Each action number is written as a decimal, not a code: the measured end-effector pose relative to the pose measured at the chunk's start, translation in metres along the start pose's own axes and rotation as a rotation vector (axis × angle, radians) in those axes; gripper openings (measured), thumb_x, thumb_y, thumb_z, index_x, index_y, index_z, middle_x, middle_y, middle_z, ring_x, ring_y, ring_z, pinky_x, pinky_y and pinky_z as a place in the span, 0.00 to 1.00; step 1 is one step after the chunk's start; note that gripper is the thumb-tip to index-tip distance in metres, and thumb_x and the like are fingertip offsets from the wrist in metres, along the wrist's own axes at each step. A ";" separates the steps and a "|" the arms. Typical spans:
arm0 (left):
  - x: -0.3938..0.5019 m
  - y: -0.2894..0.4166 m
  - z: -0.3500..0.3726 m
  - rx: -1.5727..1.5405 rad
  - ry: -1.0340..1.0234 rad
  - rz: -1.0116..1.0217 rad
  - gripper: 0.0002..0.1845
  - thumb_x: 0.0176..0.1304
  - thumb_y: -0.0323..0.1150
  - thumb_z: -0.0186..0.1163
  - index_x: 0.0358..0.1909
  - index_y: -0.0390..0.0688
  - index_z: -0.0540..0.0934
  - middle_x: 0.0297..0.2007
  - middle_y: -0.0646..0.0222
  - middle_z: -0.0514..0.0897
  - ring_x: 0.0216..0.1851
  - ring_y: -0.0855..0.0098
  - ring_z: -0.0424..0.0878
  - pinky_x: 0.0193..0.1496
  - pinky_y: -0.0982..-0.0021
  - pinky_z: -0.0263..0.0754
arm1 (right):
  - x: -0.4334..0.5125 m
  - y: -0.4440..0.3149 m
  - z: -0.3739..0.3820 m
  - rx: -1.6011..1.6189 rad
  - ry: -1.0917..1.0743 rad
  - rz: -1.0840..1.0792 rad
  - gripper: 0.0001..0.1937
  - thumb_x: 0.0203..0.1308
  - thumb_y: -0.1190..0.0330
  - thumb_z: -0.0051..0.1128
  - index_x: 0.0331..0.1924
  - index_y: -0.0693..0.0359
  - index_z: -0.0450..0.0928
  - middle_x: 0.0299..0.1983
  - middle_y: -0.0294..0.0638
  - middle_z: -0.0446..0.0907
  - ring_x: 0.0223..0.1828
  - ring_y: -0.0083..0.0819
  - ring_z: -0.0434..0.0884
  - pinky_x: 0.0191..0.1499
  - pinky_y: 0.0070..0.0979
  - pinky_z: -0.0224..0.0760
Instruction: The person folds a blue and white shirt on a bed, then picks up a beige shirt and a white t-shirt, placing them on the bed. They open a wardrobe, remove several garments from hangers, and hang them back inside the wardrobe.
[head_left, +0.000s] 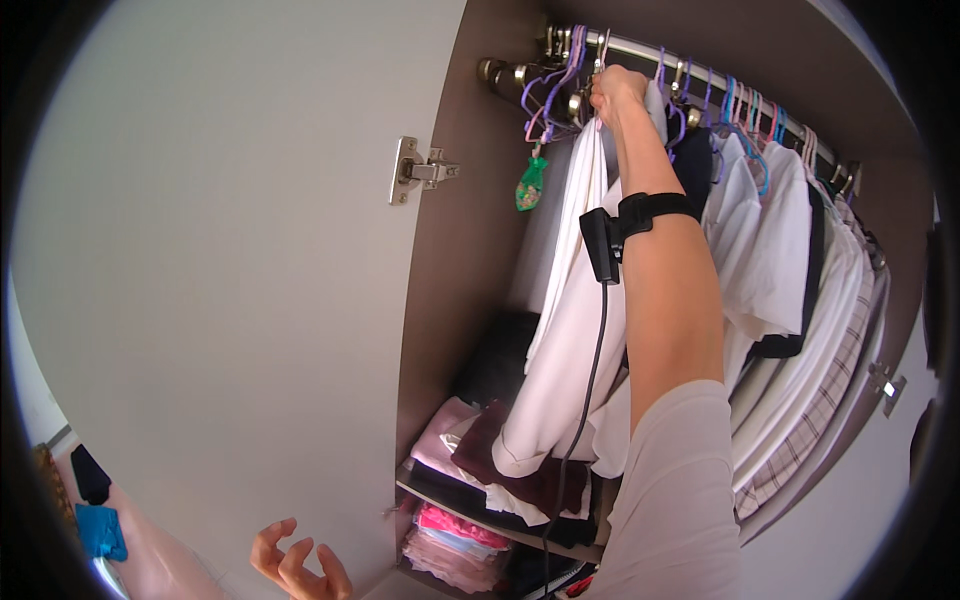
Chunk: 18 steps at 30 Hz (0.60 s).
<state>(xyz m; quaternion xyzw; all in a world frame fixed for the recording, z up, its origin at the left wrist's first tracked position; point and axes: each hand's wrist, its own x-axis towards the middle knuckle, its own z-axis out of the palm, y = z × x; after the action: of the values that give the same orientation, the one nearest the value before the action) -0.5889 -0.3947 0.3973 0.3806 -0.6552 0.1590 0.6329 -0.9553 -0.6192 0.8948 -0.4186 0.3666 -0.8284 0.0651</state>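
Observation:
My right hand (619, 88) is raised to the metal clothes rail (651, 54) inside an open wardrobe. Its fingers are curled at a hanger near the rail, above white garments; how firmly they grip is hidden by the back of the hand. Beneath it hangs a long white garment (551, 367) with its lower end over folded clothes. A black strap with a small device and a cable sits on my forearm. My left hand (298, 562), fingers bent and apart, is low before the wardrobe door and holds nothing. Purple hangers (556, 97) and a small green pouch (529, 184) hang left of my right hand.
The open wardrobe door (247, 262) fills the left side, joined by a metal hinge (420, 171). White, dark and checked clothes (829, 397) hang at the right. Folded clothes (442, 435) lie on the shelf (495, 517), with pink bundles (457, 555) below. A blue cloth (100, 531) lies lower left.

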 end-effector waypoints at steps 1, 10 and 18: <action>-0.001 0.003 0.000 0.014 0.001 -0.005 0.19 0.48 0.18 0.49 0.44 0.40 0.67 0.54 0.52 0.61 0.47 0.59 0.67 0.45 0.59 0.64 | 0.000 0.004 0.004 0.109 -0.047 0.004 0.04 0.53 0.82 0.42 0.27 0.73 0.70 0.18 0.46 0.71 0.11 0.28 0.67 0.10 0.27 0.51; -0.010 0.045 0.018 0.067 -0.107 -0.067 0.17 0.47 0.17 0.51 0.42 0.39 0.69 0.52 0.52 0.64 0.44 0.61 0.70 0.45 0.60 0.67 | 0.046 0.024 0.028 0.528 0.021 -0.107 0.14 0.46 0.86 0.48 0.11 0.65 0.61 0.10 0.39 0.63 0.07 0.26 0.62 0.08 0.23 0.47; -0.011 0.050 0.005 -0.032 -0.133 -0.064 0.17 0.45 0.17 0.54 0.41 0.38 0.71 0.50 0.52 0.66 0.41 0.62 0.73 0.42 0.62 0.70 | -0.016 0.003 0.013 0.507 -0.001 -0.181 0.04 0.51 0.81 0.44 0.30 0.71 0.72 0.20 0.41 0.71 0.12 0.26 0.67 0.10 0.24 0.53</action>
<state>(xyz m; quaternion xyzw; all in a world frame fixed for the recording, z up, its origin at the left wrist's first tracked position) -0.6284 -0.3622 0.4001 0.4009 -0.6857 0.1026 0.5989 -0.9362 -0.6217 0.8869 -0.4203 0.1086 -0.8960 0.0934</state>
